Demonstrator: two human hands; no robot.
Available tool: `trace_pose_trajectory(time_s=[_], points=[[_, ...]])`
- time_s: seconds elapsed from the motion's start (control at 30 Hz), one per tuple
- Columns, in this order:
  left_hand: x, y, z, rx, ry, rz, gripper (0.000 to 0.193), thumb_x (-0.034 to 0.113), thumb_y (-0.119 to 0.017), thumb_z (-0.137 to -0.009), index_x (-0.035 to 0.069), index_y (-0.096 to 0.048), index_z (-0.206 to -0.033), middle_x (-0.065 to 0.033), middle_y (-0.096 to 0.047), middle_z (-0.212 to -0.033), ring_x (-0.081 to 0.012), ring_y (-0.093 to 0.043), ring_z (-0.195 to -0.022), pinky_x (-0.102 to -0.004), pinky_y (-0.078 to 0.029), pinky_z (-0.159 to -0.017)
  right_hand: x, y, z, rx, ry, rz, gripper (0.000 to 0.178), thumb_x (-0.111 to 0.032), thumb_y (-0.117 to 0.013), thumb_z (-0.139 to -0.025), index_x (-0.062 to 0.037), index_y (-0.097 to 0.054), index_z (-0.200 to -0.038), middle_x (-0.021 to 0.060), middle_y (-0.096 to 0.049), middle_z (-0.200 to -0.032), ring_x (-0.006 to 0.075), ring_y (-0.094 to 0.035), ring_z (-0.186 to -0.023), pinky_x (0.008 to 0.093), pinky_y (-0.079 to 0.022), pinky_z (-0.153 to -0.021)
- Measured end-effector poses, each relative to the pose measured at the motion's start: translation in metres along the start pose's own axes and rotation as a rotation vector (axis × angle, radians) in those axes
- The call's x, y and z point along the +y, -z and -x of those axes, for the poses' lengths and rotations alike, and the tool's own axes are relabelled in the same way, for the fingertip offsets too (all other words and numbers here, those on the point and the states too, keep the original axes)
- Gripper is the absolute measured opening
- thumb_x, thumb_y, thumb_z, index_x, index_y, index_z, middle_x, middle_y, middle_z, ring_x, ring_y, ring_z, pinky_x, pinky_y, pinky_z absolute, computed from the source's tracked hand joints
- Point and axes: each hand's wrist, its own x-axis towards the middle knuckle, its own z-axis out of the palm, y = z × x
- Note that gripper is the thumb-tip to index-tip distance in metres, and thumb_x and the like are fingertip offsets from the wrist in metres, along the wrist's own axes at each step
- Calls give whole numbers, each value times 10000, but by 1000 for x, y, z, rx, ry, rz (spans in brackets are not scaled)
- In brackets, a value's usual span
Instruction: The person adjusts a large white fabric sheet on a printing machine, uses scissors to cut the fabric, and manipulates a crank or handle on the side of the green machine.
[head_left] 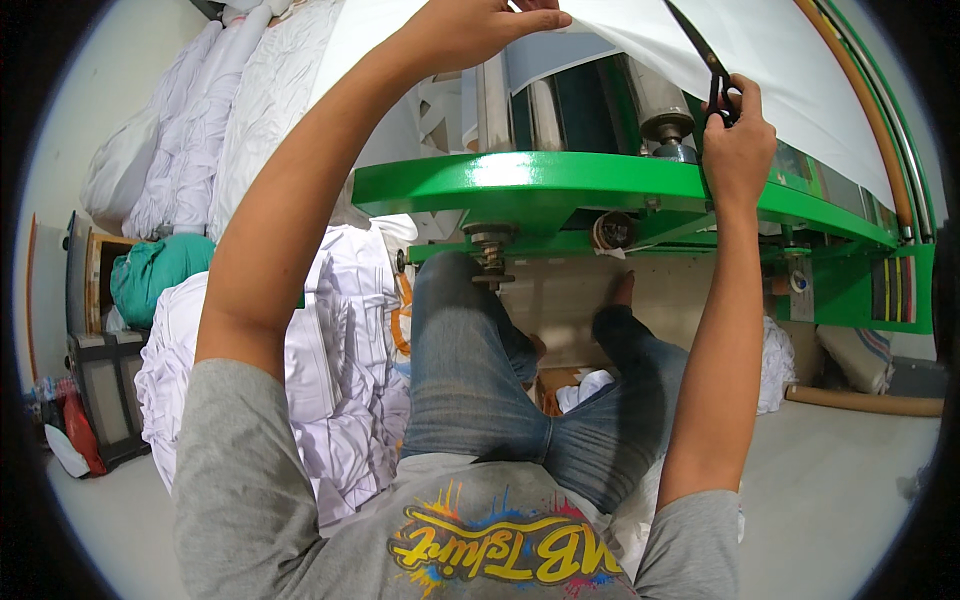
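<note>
My right hand (738, 150) is closed round the black handles of a pair of scissors (718, 82). Their dark blade points up and to the left, over a smooth white sheet (800, 100). At the top edge of the picture my left hand (475, 30) is bent inward, its thumb and fingers pinching the edge of the sheet; part of that hand is cut off. The sheet lies over a green machine (530, 180) with metal rollers (650, 95). Between my hands the sheet's edge is lifted, and the rollers show beneath it. Whether the sheet is cloth or paper I cannot tell.
The machine's green side bar runs across, close in front of my knees. White cloth (340, 400) is heaped at my left, with wrapped white rolls (200, 120) behind. A green cloth bundle (160, 275) sits further left. At right a cardboard tube (860, 402) lies on the floor.
</note>
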Motion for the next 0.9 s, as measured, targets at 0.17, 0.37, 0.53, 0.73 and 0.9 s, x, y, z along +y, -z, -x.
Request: trace_pose_trajectory(time_s=[0.17, 0.37, 0.53, 0.73, 0.9], points=[[2, -3, -1, -13, -9, -33, 363, 329, -721, -1066, -24, -803, -1079, -168, -808, -950, -255, -754, -845, -394, -615, -809, -2, 0, 0, 52, -90, -97, 424, -85, -738, -903, -124, -657, -1317, 136, -833, -1040, 384, -769, -1035, 539, -578, -921], [1, -4, 0, -8, -38, -49, 340, 295, -717, -1050, -30, -806, -1095, -178, -815, -977, -274, -770, -870, -400, -624, -832, -3, 1, 1, 69, -68, -42, 439, -96, -747, -892, -133, -672, -1324, 101, -832, -1026, 380, -755, -939, 535, -581, -884], [-4, -7, 0, 45, -95, -53, 322, 250, -706, -1020, -47, -800, -1100, -193, -814, -1002, -283, -779, -895, -400, -628, -842, 4, -2, 1, 102, -21, -29, 452, -103, -740, -890, -132, -674, -1336, 87, -835, -1017, 351, -763, -917, 509, -584, -888], [-3, -8, -1, 36, -70, -58, 311, 237, -713, -1011, -45, -802, -1106, -196, -814, -1001, -286, -780, -893, -393, -629, -837, -1, 0, 2, 121, -53, -29, 420, -104, -726, -896, -121, -686, -1313, 111, -839, -1003, 358, -800, -908, 498, -599, -908], [-1, -8, -1, 6, -60, -67, 309, 241, -720, -1019, -43, -802, -1110, -192, -815, -992, -283, -781, -884, -392, -628, -826, -3, 3, 2, 126, -68, -20, 408, -101, -715, -893, -119, -698, -1300, 124, -837, -992, 377, -809, -894, 507, -614, -877]])
